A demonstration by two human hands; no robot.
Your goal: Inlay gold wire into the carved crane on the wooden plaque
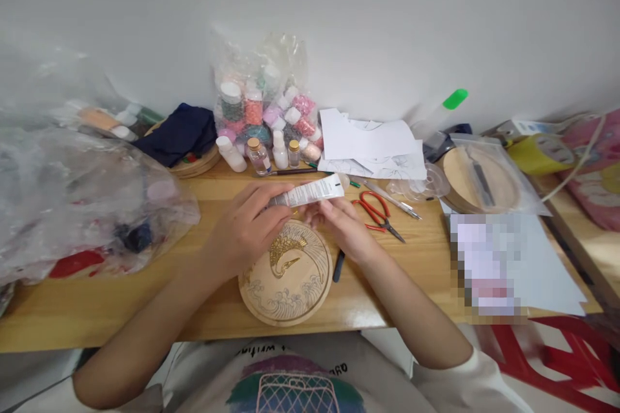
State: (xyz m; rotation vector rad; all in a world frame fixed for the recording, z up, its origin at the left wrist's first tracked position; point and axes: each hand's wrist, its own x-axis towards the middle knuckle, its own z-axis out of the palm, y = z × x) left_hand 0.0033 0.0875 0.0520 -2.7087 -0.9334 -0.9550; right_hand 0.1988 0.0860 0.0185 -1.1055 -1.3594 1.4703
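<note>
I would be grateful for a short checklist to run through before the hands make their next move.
1. White tube gripped by the left hand: ok.
2. Tube's nozzle open: cannot tell; it is not visible.
3. Wooden disc resting on the table: ok.
4. Red-handled scissors out from under the right hand: ok, lying beside it.
5. Space right of the disc free: not ok, a dark tool lies there.

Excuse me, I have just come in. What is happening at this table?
A person's left hand holds a white tube; the right hand is close to its other end, contact unclear. Below them, a round wooden board with a golden bird and wave lines lies on the table. Orange-handled scissors lie to the right.
</note>
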